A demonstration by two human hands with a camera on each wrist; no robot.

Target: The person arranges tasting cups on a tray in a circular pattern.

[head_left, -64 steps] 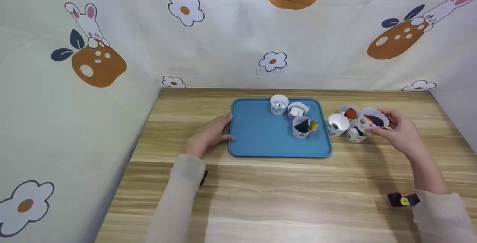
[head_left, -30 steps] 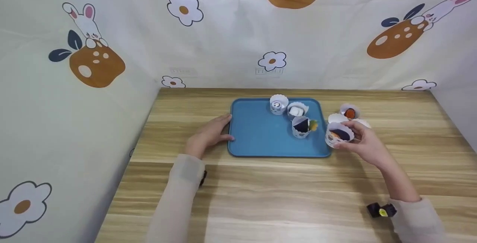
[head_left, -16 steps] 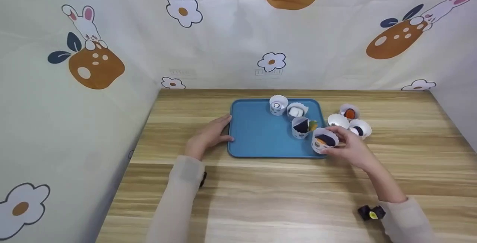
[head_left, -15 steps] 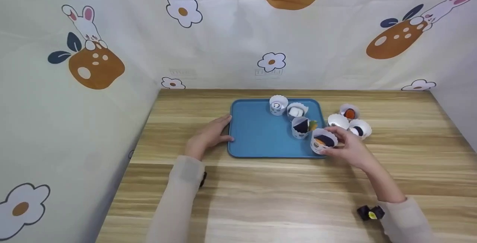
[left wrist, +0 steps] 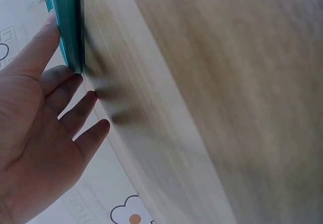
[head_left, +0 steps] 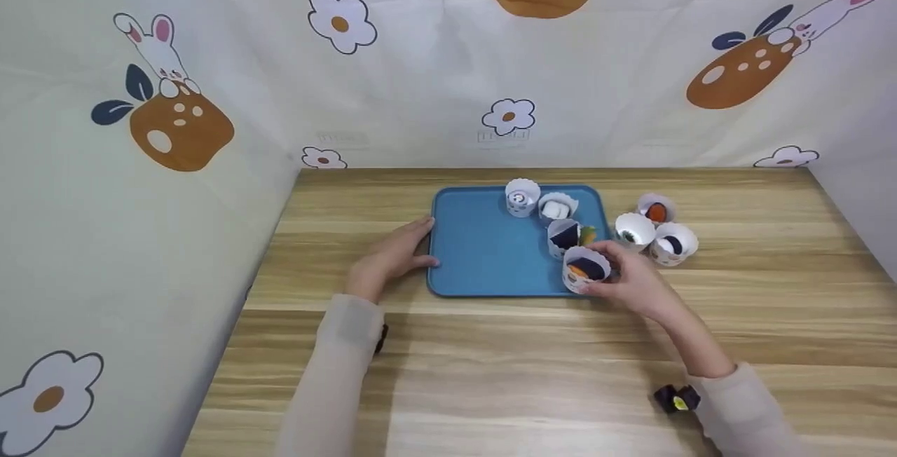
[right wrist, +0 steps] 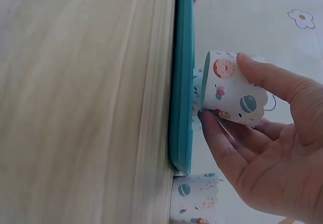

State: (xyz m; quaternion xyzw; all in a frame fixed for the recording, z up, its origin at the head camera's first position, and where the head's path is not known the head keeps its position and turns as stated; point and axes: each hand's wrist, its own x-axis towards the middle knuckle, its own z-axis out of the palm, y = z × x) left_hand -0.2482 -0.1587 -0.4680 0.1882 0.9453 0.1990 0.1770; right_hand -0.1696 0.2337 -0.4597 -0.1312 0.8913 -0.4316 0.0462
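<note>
My right hand [head_left: 634, 282] grips a white patterned paper baking cup [head_left: 573, 279] between thumb and fingers. A dark piece and an orange piece sit inside it. The right wrist view shows this cup's base [right wrist: 205, 80] just above the blue tray [right wrist: 180, 108], at its front right. On the tray [head_left: 483, 254] stand three more cups: one with a white swirl [head_left: 520, 203], one with white pieces [head_left: 557, 210], and one with a dark wedge [head_left: 563, 238] beside a yellow-green piece. My left hand [head_left: 389, 258] rests loosely against the tray's left rim, fingers spread.
Right of the tray, on the wooden table [head_left: 490, 373], stand a cup with an orange-red piece [head_left: 656, 212], a cup with a green-edged piece [head_left: 634, 233], and a cup with a black-and-white piece [head_left: 673, 245]. A printed cloth [head_left: 420, 78] hangs behind the table.
My right hand has carried its cup leftward, from above the cups on the table to over the tray's front right. My left hand has stayed at the tray's left rim.
</note>
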